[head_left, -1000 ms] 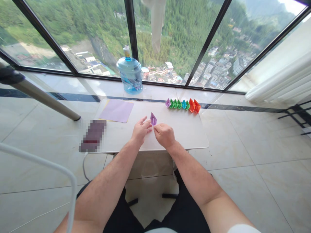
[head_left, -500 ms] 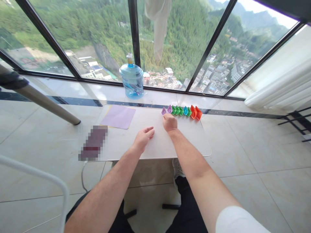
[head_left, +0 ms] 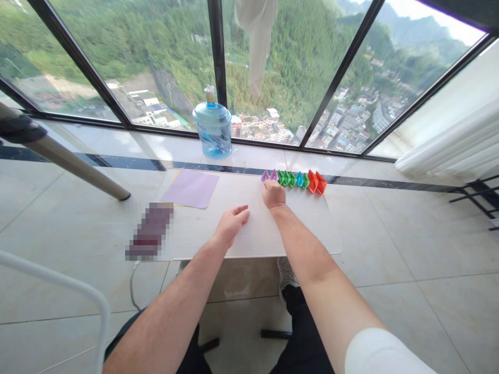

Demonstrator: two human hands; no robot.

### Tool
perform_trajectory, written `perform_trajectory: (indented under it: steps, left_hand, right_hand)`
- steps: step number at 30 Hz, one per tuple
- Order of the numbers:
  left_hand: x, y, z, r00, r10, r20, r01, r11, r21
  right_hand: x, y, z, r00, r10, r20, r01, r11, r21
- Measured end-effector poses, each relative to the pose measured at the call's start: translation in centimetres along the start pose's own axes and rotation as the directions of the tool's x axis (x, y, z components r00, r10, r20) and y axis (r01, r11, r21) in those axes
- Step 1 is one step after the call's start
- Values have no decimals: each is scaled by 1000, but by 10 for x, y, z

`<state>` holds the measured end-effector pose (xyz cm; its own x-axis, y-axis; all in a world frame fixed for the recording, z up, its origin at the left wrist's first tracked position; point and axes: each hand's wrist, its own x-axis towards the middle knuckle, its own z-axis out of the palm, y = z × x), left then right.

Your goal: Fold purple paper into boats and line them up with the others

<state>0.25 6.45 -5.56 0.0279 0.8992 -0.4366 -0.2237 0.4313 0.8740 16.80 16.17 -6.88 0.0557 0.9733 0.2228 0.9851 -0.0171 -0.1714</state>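
My right hand (head_left: pixel 274 194) is closed at the left end of a row of folded paper boats. Its fingers meet the leftmost purple paper boat (head_left: pixel 265 176), though the fingertips are hidden behind the fist. Beside it stands another purple boat (head_left: pixel 274 174), then green boats (head_left: pixel 286 178), a blue boat (head_left: pixel 300 179), one more green boat (head_left: pixel 306 181) and two orange-red boats (head_left: pixel 317 183). Over the middle of the white table (head_left: pixel 202 236), my left hand (head_left: pixel 233 221) is held with its fingers stretched out and nothing visible in it.
Purple square paper (head_left: pixel 191 188) lies on the table's left, with a yellowish edge showing beneath. A blurred-out dark object (head_left: pixel 150 231) with a cable rests at the left edge. Behind the table, a blue water jug (head_left: pixel 213 130) stands by the windows.
The whole view has shifted very slightly. Both hands keep nearly the same place and pose, the right one still at the purple boats.
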Motion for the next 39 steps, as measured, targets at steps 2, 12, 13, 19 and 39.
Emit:
perform_trajectory:
  steps: [2, 12, 13, 19, 39]
  left_hand:
    - [0, 1, 0, 1000, -7, 6, 7, 1000, 11]
    - [0, 0, 0, 1000, -9, 11, 9, 1000, 18]
    - [0, 0, 0, 1000, -9, 13, 8, 1000, 18]
    - [2, -1, 0, 1000, -13, 17, 12, 1000, 18]
    - [2, -1, -1, 1000, -3, 17, 3, 1000, 15]
  right_hand:
    - [0, 0, 0, 1000, -1, 4, 1, 1000, -13]
    - [-3, 1, 2, 1000, 4, 13, -4, 1000, -22]
    - [-3, 1, 2, 1000, 7, 17, -7, 1000, -23]
    - [-4, -1, 1, 1000, 7, 29, -6, 999, -48]
    - [1, -4, 2, 999, 31, 31, -28, 994, -103]
